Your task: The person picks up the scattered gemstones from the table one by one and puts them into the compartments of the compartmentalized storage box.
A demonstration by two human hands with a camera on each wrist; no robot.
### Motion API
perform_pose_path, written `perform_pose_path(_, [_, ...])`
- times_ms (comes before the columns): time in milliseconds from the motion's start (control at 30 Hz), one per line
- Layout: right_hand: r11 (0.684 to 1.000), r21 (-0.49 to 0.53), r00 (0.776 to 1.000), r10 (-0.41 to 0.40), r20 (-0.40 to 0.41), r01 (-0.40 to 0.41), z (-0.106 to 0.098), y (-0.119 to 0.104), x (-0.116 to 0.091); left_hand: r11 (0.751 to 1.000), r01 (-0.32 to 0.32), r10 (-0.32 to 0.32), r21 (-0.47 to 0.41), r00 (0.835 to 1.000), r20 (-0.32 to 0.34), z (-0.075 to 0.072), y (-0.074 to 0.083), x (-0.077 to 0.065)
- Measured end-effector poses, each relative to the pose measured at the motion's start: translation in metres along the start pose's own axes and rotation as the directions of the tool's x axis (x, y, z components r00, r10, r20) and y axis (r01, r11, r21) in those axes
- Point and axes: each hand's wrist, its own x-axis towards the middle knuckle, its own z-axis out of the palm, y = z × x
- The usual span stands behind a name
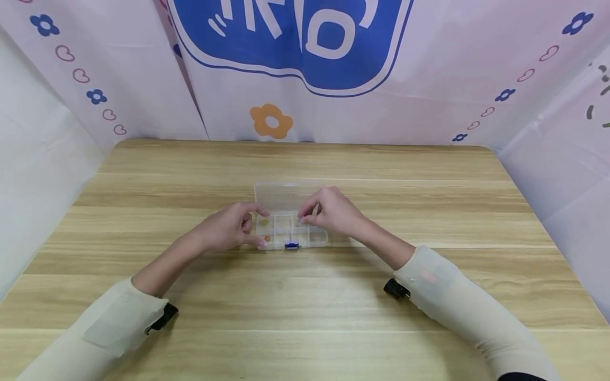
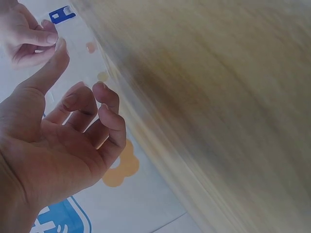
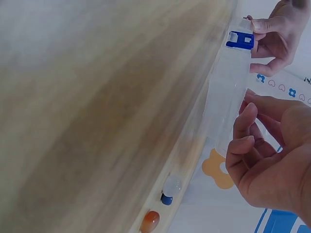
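Note:
A clear plastic compartment box (image 1: pixel 318 236) with a blue latch (image 1: pixel 292 245) lies on the table, its transparent lid (image 1: pixel 276 197) raised at the back. My left hand (image 1: pixel 229 227) grips the box's left end, thumb at the front corner and index finger at the back. My right hand (image 1: pixel 333 211) has thumb and index fingertips together over a back-row compartment, pinching a small bead mostly hidden by the fingers. Inside the left compartments sit an orange bead (image 1: pixel 267 238) and a yellowish bead (image 1: pixel 265 222).
In the right wrist view, a whitish bead (image 3: pixel 172 186), a dark blue bead (image 3: pixel 166 199) and an orange-brown bead (image 3: pixel 150 221) lie on the wooden table (image 1: pixel 305 307) beyond the box. A printed white cloth (image 1: pixel 229 106) stands along the back edge.

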Motion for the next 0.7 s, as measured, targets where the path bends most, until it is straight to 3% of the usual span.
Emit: perform_pose_path(700, [0.999,0.005,0.999,0.039,0.017,-0.039,-0.0036,0.0013,-0.0031,1.0,-0.009,0.009,0.017,1.0,-0.001,0.0002,0.0011,0.0004])
